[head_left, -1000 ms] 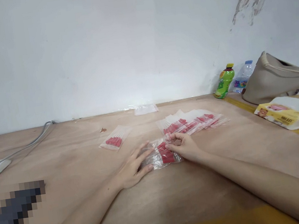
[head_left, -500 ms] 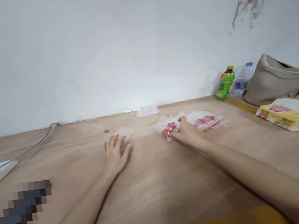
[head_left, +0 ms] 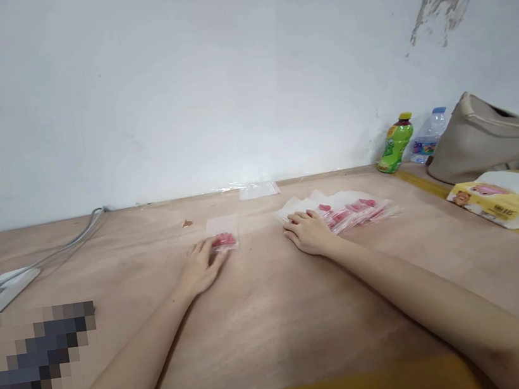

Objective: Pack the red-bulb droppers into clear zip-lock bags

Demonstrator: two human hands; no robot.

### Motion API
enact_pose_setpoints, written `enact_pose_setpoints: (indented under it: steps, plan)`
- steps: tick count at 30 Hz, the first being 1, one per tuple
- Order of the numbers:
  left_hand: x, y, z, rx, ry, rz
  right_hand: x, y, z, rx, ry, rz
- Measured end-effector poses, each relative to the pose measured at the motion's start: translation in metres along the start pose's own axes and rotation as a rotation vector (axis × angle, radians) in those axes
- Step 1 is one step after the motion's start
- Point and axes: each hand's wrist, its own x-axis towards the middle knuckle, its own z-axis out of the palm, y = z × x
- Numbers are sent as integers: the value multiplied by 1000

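Observation:
At the left edge of a small clear zip bag (head_left: 221,225) with red pieces inside is my left hand (head_left: 198,267). Its fingertips touch the bag's side, and its thumb reaches to the lower edge, apart from the fingers. The bag lies flat on the table. To the right, my right hand (head_left: 311,232) rests palm down, fingers stretched out, over the left end of a fanned row of similar bags (head_left: 355,210). Red pieces show through the plastic there. The bags under this hand are partly hidden.
Against the wall lies a flat clear packet (head_left: 258,190). A green bottle (head_left: 396,143), a clear water bottle (head_left: 429,135), a beige bag (head_left: 482,139) and a yellow tissue pack (head_left: 504,203) stand at right. A grey cable (head_left: 72,244) runs at left.
My left hand has drawn back off the small bag to its left edge, so the red pieces now show. My right hand has lowered flat onto the left end of the row.

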Motion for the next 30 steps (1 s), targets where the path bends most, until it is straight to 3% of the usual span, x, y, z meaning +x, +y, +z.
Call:
enact_pose_setpoints:
  steps: [6, 10, 14, 20, 30]
  plan:
    - [0, 39, 11, -62, -66, 269, -12, 3, 0, 23, 130, 51]
    - [4, 43, 11, -164, -150, 328, -13, 1, -1, 48, 215, -71]
    - [14, 41, 9, -238, -176, 407, -7, -1, -3, 21, 204, -202]
    - [25, 42, 10, -284, -173, 434, 2, -4, -2, -1, 143, -338]
    - [21, 48, 23, -227, -59, 432, 0, -6, 6, 135, 362, -541]
